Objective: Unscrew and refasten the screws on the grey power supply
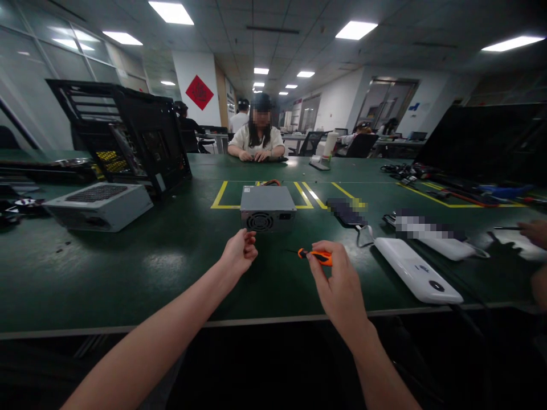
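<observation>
A grey computer power supply unit (268,200) sits on the green table, its fan grille and power socket facing me. Just in front of its lower left corner is my left hand (240,250), fingers curled in with the thumb side toward the unit. What those fingers hold, if anything, I cannot make out. My right hand (339,279) is closed around the handle of an orange and black screwdriver (321,258). Its thin shaft points left, above the table and apart from the power supply.
To the left stand a second power supply (100,208) and an open black computer case (128,134). Right of me lie a white power bank-like device (416,270), a phone (347,213) and cables. Across the table (171,296) sits a person (256,139); another person's hand (534,232) shows at far right.
</observation>
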A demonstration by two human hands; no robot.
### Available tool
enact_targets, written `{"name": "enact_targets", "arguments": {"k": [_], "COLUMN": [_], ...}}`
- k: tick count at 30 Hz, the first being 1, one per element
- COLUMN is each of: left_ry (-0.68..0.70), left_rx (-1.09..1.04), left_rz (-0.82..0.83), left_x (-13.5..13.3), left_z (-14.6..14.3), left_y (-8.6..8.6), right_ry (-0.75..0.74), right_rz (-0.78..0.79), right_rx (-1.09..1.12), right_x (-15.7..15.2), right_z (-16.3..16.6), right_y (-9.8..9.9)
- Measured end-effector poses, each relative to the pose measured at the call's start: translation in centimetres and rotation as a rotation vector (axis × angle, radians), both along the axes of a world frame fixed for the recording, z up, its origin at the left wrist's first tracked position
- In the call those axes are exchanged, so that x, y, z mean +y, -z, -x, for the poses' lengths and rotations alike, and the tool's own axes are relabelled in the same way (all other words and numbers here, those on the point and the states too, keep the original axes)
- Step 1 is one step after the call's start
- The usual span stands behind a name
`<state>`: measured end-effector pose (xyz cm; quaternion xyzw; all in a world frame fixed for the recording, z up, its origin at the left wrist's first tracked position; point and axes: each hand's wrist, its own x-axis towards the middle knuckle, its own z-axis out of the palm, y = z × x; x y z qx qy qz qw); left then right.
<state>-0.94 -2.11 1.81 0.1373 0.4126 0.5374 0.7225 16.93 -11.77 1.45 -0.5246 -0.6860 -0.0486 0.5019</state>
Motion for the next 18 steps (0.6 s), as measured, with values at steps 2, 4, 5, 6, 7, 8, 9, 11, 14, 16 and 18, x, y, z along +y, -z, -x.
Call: {"name": "enact_targets", "arguments": {"k": [2,4,5,6,7,8,9,11,14,16,18], "left_ry": [-0.053,-0.077,-0.081,-0.079,-0.072,-0.058,-0.039,0.001,0.015,-0.002,-0.021], "left_rx": [-0.016,-0.044,-0.058,-0.069,-0.079,-0.092,-0.107,-0.138,-0.167,-0.18,-0.198], "left_rz": [0.017,0.025,0.028,0.029,0.027,0.019,0.005,-0.036,-0.08,-0.081,-0.083], "left_x": [0.3,0.3,0.2,0.0,-0.2,-0.5,-0.7,-1.2,-1.7,-2.1,-2.6], "left_z": [-0.6,-1.0,-1.1,-1.2,-1.2,-1.1,-1.0,-0.7,-0.2,0.1,0.2], "left_y": [-0.2,-0.5,-0.6,-0.7,-0.8,-0.8,-0.8,-0.8,-0.7,-0.7,-0.9], "right_ry": [-0.003,-0.003,-0.003,-0.002,-0.001,-0.004,-0.013,-0.043,-0.087,-0.112,-0.146], "right_rz": [0.009,-0.024,-0.054,-0.088,-0.121,-0.148,-0.169,-0.19,-0.201,-0.211,-0.225], "right_rx": [0.01,0.031,0.045,0.061,0.082,0.105,0.134,0.206,0.306,0.331,0.322], "right_x": [-0.5,-1.1,-1.4,-1.7,-2.0,-2.3,-2.6,-3.2,-4.0,-4.4,-4.8], "right_z": [0.2,0.4,0.5,0.6,0.7,0.7,0.7,0.8,1.0,1.3,1.7], "right_y": [0.4,0.7,0.9,1.1,1.3,1.4,1.6,1.7,1.8,1.9,1.9]}}
